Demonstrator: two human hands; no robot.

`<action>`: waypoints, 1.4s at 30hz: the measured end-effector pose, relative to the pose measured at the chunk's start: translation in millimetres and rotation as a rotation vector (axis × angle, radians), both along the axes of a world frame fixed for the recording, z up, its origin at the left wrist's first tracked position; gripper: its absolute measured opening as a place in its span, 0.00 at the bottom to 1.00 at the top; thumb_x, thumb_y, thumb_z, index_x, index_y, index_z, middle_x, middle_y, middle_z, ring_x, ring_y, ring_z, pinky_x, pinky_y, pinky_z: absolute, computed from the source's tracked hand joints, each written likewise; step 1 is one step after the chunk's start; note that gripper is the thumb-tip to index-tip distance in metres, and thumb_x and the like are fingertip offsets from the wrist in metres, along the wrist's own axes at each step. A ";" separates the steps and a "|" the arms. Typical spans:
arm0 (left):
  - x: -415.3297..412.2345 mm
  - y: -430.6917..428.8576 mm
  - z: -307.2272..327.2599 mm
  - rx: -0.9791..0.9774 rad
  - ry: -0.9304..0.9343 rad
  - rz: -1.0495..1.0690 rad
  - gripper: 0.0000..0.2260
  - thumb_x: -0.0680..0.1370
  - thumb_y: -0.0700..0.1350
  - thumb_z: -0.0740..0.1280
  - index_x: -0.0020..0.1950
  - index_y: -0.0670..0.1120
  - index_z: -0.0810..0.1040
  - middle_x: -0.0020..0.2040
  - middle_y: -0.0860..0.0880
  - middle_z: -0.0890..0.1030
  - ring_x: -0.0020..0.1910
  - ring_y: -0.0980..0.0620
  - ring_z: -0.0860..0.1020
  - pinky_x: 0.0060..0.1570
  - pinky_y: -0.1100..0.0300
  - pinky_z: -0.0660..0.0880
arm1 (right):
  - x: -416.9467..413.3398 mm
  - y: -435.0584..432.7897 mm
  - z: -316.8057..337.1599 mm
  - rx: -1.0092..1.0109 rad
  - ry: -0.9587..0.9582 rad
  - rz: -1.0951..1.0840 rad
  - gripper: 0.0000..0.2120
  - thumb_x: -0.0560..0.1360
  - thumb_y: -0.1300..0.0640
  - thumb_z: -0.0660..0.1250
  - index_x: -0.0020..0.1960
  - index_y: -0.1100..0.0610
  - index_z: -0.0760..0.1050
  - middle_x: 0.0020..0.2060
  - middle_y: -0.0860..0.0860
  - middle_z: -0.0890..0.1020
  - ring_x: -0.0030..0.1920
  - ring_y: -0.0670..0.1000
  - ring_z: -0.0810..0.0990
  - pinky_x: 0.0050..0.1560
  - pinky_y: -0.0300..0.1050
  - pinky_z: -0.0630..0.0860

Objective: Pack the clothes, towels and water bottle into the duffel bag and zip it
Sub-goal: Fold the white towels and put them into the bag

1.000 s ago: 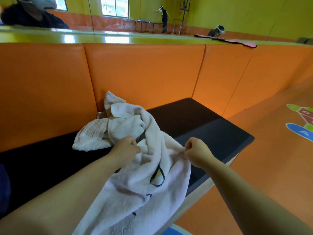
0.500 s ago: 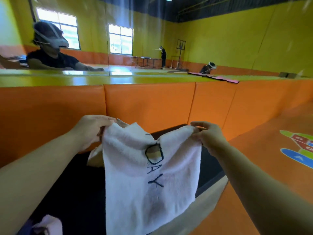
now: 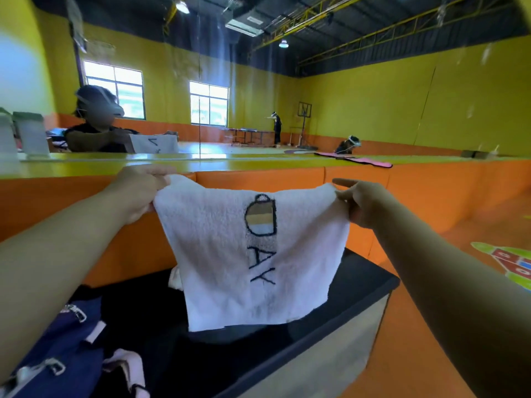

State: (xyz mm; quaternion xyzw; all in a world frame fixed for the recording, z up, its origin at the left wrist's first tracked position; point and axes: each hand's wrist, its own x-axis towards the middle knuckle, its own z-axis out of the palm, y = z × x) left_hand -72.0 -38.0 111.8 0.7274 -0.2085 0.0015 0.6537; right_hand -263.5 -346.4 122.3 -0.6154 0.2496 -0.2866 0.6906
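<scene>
Hanging from hands (image 3: 140,193) (image 3: 362,205), white towel (image 3: 227,254), outside navy duffel bag (image 3: 61,351).

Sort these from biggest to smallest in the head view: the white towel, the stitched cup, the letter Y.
1. white towel
2. stitched cup
3. letter Y
All share one towel, so nearness changes nothing.

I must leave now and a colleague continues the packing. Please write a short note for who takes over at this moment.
Left hand pinches one top corner of the white towel; right hand pinches the other. The towel hangs spread above the black bench.
Blue duffel bag lies lower left; another white cloth lies on the bench behind the towel.
Done: towel spread out. Left: fold it, pack everything, zip. Bag contents cannot be seen.
</scene>
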 end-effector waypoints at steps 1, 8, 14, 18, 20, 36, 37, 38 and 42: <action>-3.9 2.5 2.6 -0.028 -0.006 0.014 0.12 0.78 0.36 0.62 0.60 0.45 0.78 0.58 0.40 0.77 0.51 0.45 0.74 0.51 0.49 0.74 | -5.1 5.8 3.8 0.025 0.016 0.049 0.18 0.78 0.72 0.55 0.63 0.61 0.74 0.60 0.62 0.76 0.55 0.60 0.77 0.51 0.52 0.77; -11.2 31.3 4.1 -0.022 -0.119 0.062 0.14 0.78 0.38 0.63 0.44 0.56 0.81 0.65 0.42 0.76 0.62 0.41 0.75 0.48 0.51 0.74 | -25.6 41.2 11.2 0.056 0.151 0.127 0.08 0.78 0.63 0.60 0.43 0.66 0.74 0.40 0.58 0.78 0.39 0.55 0.76 0.42 0.51 0.75; -17.1 48.4 11.5 -0.005 -0.158 0.114 0.12 0.78 0.40 0.63 0.50 0.56 0.81 0.62 0.44 0.77 0.58 0.43 0.76 0.57 0.44 0.75 | -22.8 57.8 13.2 -0.020 0.265 0.170 0.08 0.80 0.64 0.58 0.45 0.65 0.73 0.41 0.57 0.76 0.38 0.54 0.76 0.29 0.47 0.80; -18.7 60.9 12.0 0.013 -0.184 0.164 0.11 0.78 0.40 0.63 0.54 0.54 0.81 0.61 0.45 0.78 0.59 0.43 0.76 0.62 0.45 0.74 | -17.5 60.2 15.8 -0.086 0.222 0.124 0.11 0.81 0.67 0.55 0.58 0.66 0.73 0.50 0.60 0.76 0.43 0.55 0.77 0.34 0.48 0.79; -20.3 65.2 10.1 0.033 -0.175 0.180 0.11 0.79 0.40 0.63 0.57 0.52 0.80 0.60 0.44 0.78 0.58 0.40 0.77 0.60 0.42 0.74 | -18.9 60.4 17.8 -0.127 0.190 0.113 0.11 0.79 0.69 0.57 0.59 0.68 0.73 0.54 0.62 0.76 0.49 0.58 0.77 0.37 0.46 0.80; -41.7 74.8 6.9 0.010 -0.027 0.117 0.02 0.75 0.38 0.69 0.46 0.45 0.79 0.54 0.42 0.78 0.50 0.45 0.76 0.43 0.58 0.75 | -26.6 62.8 24.9 -0.114 -0.094 0.086 0.15 0.70 0.78 0.62 0.41 0.61 0.79 0.40 0.58 0.81 0.41 0.55 0.80 0.29 0.39 0.79; -41.7 75.4 6.5 0.031 -0.031 0.097 0.07 0.74 0.37 0.70 0.51 0.42 0.79 0.55 0.42 0.78 0.52 0.45 0.76 0.44 0.59 0.74 | -28.3 63.0 24.4 -0.126 -0.085 0.111 0.13 0.70 0.77 0.62 0.44 0.62 0.79 0.40 0.57 0.81 0.41 0.54 0.80 0.29 0.38 0.79; -41.3 75.4 6.3 0.056 -0.028 0.085 0.13 0.73 0.36 0.71 0.57 0.40 0.78 0.56 0.42 0.77 0.53 0.45 0.76 0.44 0.59 0.74 | -30.1 63.2 23.4 -0.137 -0.074 0.136 0.13 0.71 0.77 0.63 0.47 0.63 0.79 0.41 0.57 0.81 0.41 0.54 0.80 0.30 0.38 0.80; -44.6 74.1 5.5 0.144 -0.073 0.060 0.21 0.71 0.33 0.71 0.64 0.38 0.75 0.56 0.42 0.75 0.54 0.45 0.74 0.54 0.54 0.72 | -34.7 57.3 17.1 -0.204 -0.064 0.132 0.13 0.70 0.76 0.65 0.53 0.66 0.78 0.43 0.57 0.81 0.43 0.53 0.81 0.36 0.38 0.82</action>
